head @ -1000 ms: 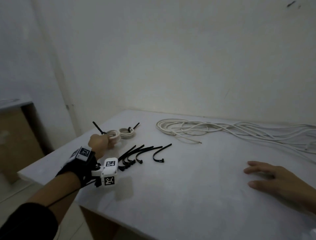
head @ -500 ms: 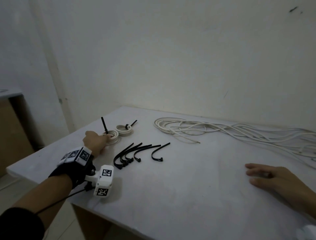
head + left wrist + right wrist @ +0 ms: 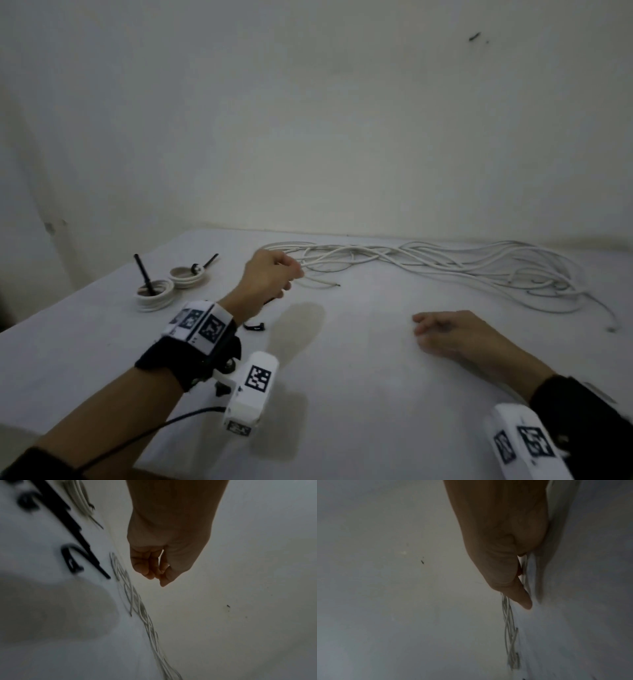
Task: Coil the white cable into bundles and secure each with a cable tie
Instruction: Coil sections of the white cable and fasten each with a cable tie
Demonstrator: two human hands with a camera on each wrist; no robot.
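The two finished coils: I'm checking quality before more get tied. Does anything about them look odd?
Both bundles lie flat and tied on the table. The only oddity: their black tie tails stick out untrimmed, the nearer one almost upright.

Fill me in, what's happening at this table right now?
A person is bundling white cable. Two finished coils, each with a black cable tie, sit at the table's far left. The left hand is over the near end of the loose white cable, fingers curled but holding nothing as far as the left wrist view shows. The right hand rests on the table, holding nothing. Spare ties lie under the left arm.
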